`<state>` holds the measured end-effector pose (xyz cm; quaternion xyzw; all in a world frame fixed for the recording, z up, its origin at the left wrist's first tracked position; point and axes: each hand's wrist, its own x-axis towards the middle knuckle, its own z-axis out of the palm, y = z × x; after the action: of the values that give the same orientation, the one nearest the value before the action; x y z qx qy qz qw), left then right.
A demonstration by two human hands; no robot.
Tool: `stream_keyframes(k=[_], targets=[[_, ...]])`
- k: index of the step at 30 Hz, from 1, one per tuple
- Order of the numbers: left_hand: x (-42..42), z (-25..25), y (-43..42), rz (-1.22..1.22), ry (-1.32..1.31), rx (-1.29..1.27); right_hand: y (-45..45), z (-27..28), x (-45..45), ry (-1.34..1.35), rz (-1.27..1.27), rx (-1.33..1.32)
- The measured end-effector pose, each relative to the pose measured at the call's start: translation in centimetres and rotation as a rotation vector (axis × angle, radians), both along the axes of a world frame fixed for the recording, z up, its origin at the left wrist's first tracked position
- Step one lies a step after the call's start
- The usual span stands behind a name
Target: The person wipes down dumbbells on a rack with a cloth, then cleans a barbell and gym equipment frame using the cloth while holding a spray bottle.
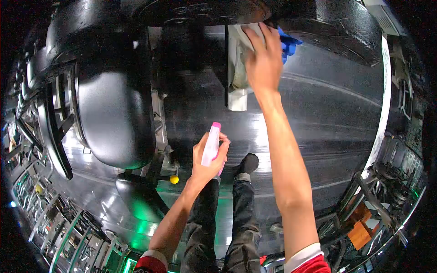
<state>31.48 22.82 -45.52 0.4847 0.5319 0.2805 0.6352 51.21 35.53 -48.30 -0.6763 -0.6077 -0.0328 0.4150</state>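
My left hand (208,157) is wrapped round a white bottle with a pink top (211,145), held in front of my legs. Farther forward, my right hand (265,63) reaches over a white and grey upright piece (237,98), its fingers bent over the upper part. A blue thing (287,44), perhaps a cloth, shows just right of those fingers. Whether my right hand grips the blue thing or only touches the white piece is hidden.
A black padded seat (111,118) on a metal frame stands at the left. Below it is a yellow ball-shaped knob (174,179). Black padding runs along the top. Metal racks fill the lower left; orange-brown pieces (359,235) lie lower right.
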Motion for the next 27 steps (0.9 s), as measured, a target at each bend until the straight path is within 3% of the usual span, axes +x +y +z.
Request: stream_keyframes(k=[3, 8, 10, 12, 13, 15, 17, 19, 21, 23, 27], targets=[[0.0, 0.9, 0.2, -0.029, -0.004, 0.000, 0.8, -1.2, -0.5, -0.081, -0.075, -0.080], [-0.4, 4.0, 0.6, 0.047, -0.124, -0.152, -6.0, -5.9, -1.1, 0.111, -0.156, -0.099], [-1.3, 5.3, 0.1, 0.076, -0.107, -0.161, -5.1, -5.8, -0.3, 0.776, -0.400, -0.035], [-1.8, 6.3, -0.1, 0.102, -0.114, -0.159, -1.2, -4.2, 1.9, 1.247, -0.514, 0.106], [-2.1, 6.5, -0.2, 0.104, -0.111, -0.154, 1.0, -3.4, 3.0, 1.251, -0.510, 0.108], [-2.6, 6.6, -0.4, 0.106, -0.153, -0.154, 3.4, -2.9, 5.0, 0.924, -0.417, -0.091], [-2.9, 6.4, -0.6, 0.092, -0.134, -0.149, 2.4, -4.3, 3.5, 0.610, -0.375, 0.119], [-2.9, 6.2, -0.7, 0.077, -0.092, -0.152, -1.9, -5.0, 0.8, 0.119, -0.454, -0.037], [-2.7, 6.2, -0.9, 0.103, -0.107, -0.155, -5.6, -5.2, -2.9, 0.248, -0.389, -0.070], [-2.5, 6.8, -0.9, 0.115, -0.124, -0.156, -8.0, -7.8, -4.8, 0.671, -0.391, -0.089], [-2.4, 8.7, -0.3, 0.108, -0.167, -0.182, -5.3, -2.6, -1.9, 0.567, -0.237, -0.138]])
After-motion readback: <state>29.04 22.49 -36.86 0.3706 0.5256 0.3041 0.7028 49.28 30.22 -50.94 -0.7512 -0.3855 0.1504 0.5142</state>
